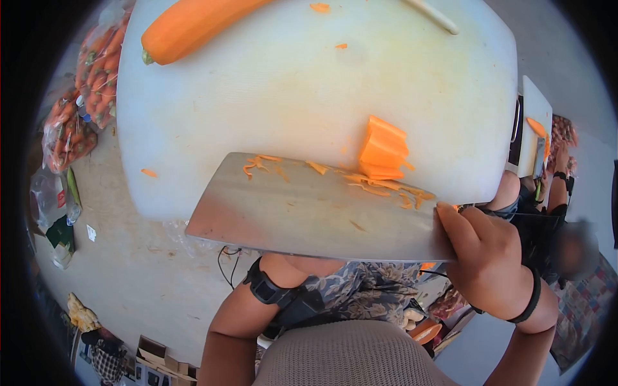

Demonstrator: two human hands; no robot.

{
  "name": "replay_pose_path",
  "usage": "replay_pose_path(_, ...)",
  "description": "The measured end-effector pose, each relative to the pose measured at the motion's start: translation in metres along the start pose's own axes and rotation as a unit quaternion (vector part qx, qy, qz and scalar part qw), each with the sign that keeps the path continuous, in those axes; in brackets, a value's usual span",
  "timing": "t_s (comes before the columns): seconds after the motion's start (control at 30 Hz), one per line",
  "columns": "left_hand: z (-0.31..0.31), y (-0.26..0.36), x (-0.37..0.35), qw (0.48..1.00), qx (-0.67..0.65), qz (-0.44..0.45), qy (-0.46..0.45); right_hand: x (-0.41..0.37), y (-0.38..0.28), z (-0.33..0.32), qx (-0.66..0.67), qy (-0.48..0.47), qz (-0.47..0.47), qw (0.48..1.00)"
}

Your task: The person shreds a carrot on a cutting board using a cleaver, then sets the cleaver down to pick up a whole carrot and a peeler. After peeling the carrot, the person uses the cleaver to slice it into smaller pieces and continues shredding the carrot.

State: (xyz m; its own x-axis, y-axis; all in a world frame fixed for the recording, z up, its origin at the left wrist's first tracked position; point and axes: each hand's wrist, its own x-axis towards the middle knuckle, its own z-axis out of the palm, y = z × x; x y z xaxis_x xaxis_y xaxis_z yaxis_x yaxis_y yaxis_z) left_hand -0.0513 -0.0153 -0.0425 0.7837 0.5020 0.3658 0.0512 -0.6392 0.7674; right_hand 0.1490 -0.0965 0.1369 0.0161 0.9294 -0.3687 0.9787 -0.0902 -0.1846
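Observation:
My right hand is closed round the handle end of a broad cleaver, thumb and finger against the blade. The blade lies tilted flat over the near edge of the white cutting board. Thin carrot shreds cling along its upper edge. Just beyond that edge lies a stack of carrot slices. A whole peeled carrot rests at the board's far left. My left hand is mostly behind the blade, its fingers hidden; a black watch is on that wrist.
Bags of carrots stand on the floor at left. A white stick-like handle lies at the board's far right. Another person works at right beside a second board. Cardboard boxes sit at lower left.

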Motion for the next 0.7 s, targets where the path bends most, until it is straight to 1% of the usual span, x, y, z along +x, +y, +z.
replay_pose_path(0.07,-0.006,0.003,0.008,1.0,0.003,0.004,0.003,0.004,0.0,0.004,-0.003,-0.002,0.003,1.0)
replay_pose_path(0.13,-0.01,0.007,0.016,0.993,0.081,0.05,0.071,0.008,0.003,0.009,-0.005,-0.003,0.005,1.0)
replay_pose_path(0.17,-0.008,0.007,0.016,0.993,0.08,0.049,0.071,0.01,0.005,0.012,0.003,0.006,0.005,1.0)
replay_pose_path(0.23,-0.005,0.006,0.02,0.977,0.161,0.064,0.125,0.012,0.008,0.019,0.008,0.02,0.01,1.0)
replay_pose_path(0.33,-0.006,0.008,0.03,0.972,0.186,0.059,0.127,0.021,0.01,0.028,0.03,0.038,0.006,0.999)
replay_pose_path(0.37,-0.007,0.007,0.031,0.971,0.19,0.064,0.129,0.021,0.011,0.031,0.03,0.045,0.005,0.999)
replay_pose_path(0.43,-0.006,0.005,0.034,0.965,0.204,0.076,0.146,0.021,0.014,0.04,0.055,0.094,-0.011,0.994)
replay_pose_path(0.47,-0.005,0.004,0.036,0.963,0.207,0.086,0.151,0.02,0.014,0.042,0.05,0.106,-0.011,0.993)
replay_pose_path(0.53,-0.001,0.003,0.04,0.963,0.186,0.073,0.182,0.021,0.015,0.044,0.049,0.106,-0.015,0.993)
replay_pose_path(0.57,0.0,0.004,0.042,0.96,0.191,0.085,0.188,0.02,0.018,0.045,0.043,0.119,-0.016,0.992)
replay_pose_path(0.63,-0.003,0.006,0.048,0.966,0.162,0.071,0.19,0.018,0.022,0.046,0.104,0.146,-0.039,0.983)
replay_pose_path(0.67,-0.003,0.006,0.05,0.962,0.17,0.087,0.196,0.016,0.022,0.046,0.098,0.165,-0.042,0.981)
replay_pose_path(0.7,-0.003,0.006,0.049,0.967,0.154,0.071,0.191,0.01,0.02,0.047,0.122,0.195,-0.041,0.972)
